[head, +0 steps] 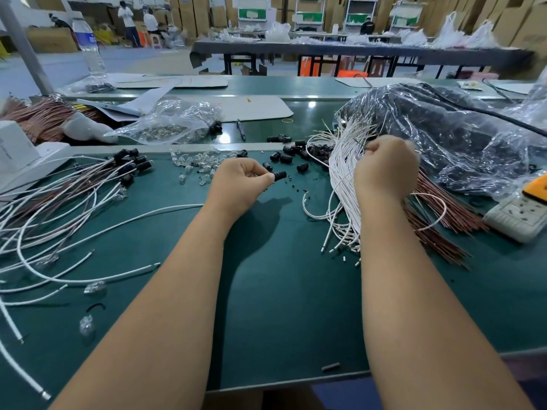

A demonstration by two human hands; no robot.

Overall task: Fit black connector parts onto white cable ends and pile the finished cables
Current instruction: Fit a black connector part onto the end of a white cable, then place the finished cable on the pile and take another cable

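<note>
Finished cables (74, 184) at the table's (281, 291) left, loose connector parts (288, 156) behind centre, uncapped cable bundle (343, 187) right.

Assembly workshop, factory floor | near: green work mat (281, 291) strewn with white cables (343, 184) and black connector parts (285, 158) | far: long tables (355, 50), stacked cardboard boxes (207, 13), what look like shelving racks (307, 10), workers (127, 22) far left

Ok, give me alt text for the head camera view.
Over a green worktable, the left hand pinches a black connector part while the right hand grips into a bundle of white cables. Finished cables lie piled at left.
</note>
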